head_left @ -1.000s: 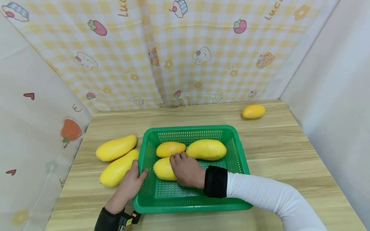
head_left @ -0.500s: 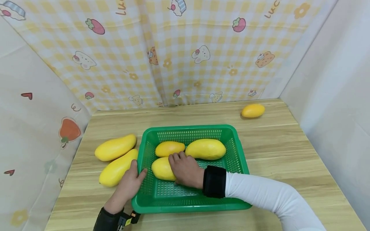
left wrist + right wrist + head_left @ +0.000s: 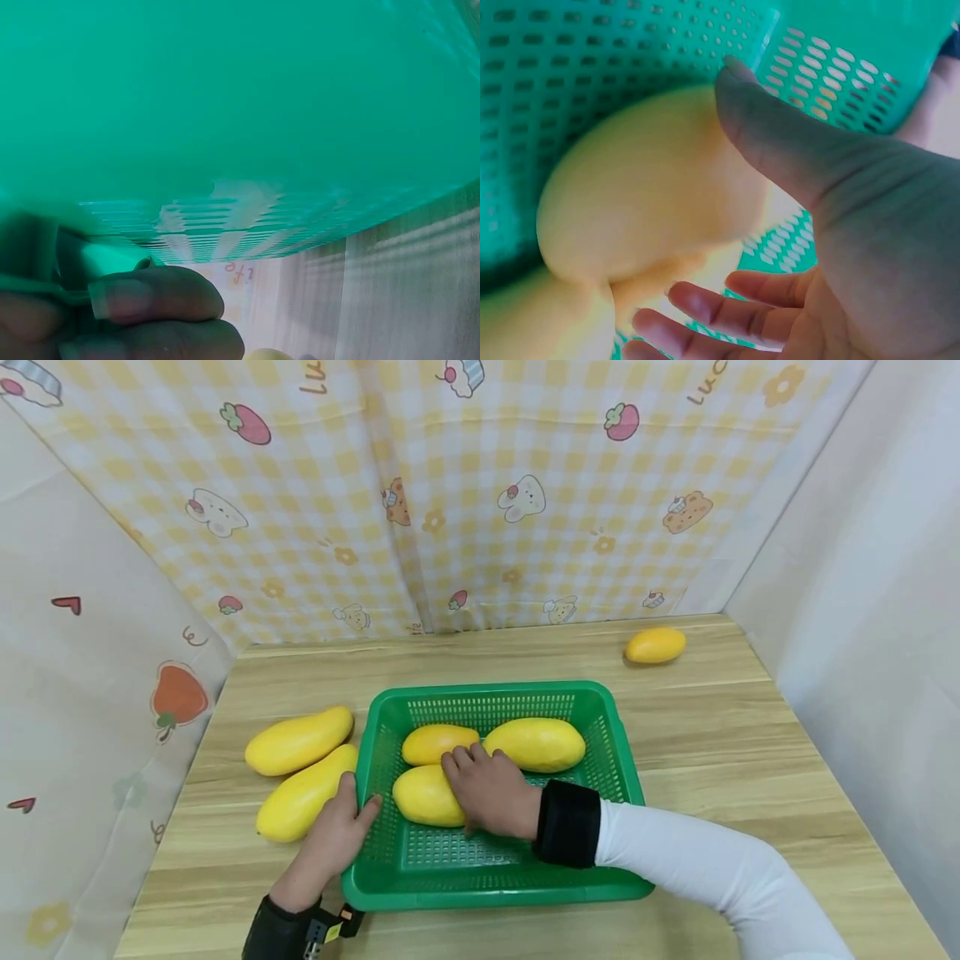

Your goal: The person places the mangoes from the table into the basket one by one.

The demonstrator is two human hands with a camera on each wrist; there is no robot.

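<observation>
In the head view, my left hand (image 3: 339, 837) grips the left rim of a green plastic basket (image 3: 487, 687), thumb inside. Its curled fingers (image 3: 161, 296) show below the rim in the left wrist view. My right hand (image 3: 491, 789) is inside the basket, at the right end of a yellow mango (image 3: 423, 796). The right wrist view shows the thumb at that mango (image 3: 645, 180), while the other fingers stand loosely apart from it. Behind it in the basket lie a smaller orange-yellow mango (image 3: 435, 744) and a large mango (image 3: 536, 744).
Two yellow mangoes (image 3: 300, 741) lie on the wooden table (image 3: 720, 760) left of the basket. A small orange-yellow mango (image 3: 656, 645) sits at the back right. A checked cloth (image 3: 465, 477) hangs behind, with pale walls at both sides.
My right hand has shifted slightly right and back, uncovering more of the front mango. My left hand stays on the basket rim. The basket has hardly moved.
</observation>
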